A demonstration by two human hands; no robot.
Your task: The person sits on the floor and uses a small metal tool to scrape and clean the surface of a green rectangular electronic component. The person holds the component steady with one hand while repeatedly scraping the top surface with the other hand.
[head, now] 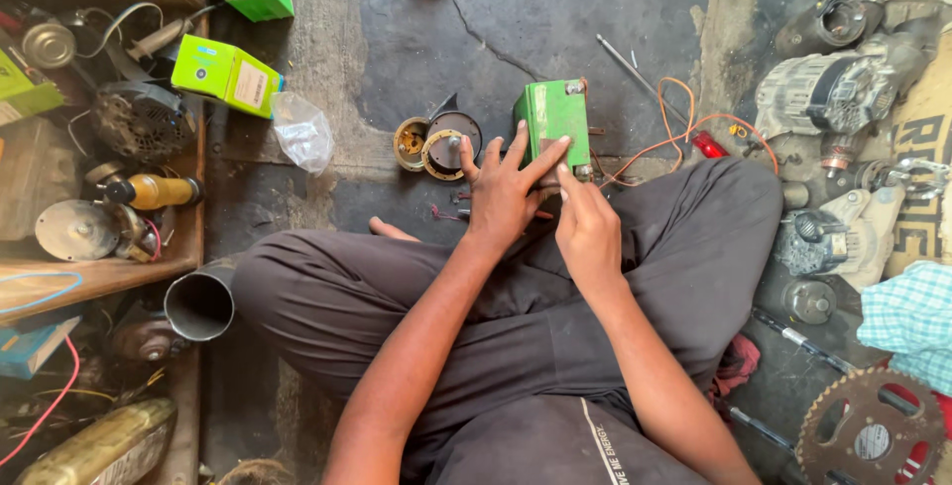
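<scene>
The green box (pixel 553 124) stands on the dark floor (pixel 555 19) just beyond the person's crossed legs, with orange wires (pixel 684 133) trailing off to its right. The left hand (pixel 504 190) rests with fingers spread wide, fingertips on the box's near face. The right hand (pixel 587 225), fingers drawn together, points at the box's near right corner; whether it pinches anything is unclear.
</scene>
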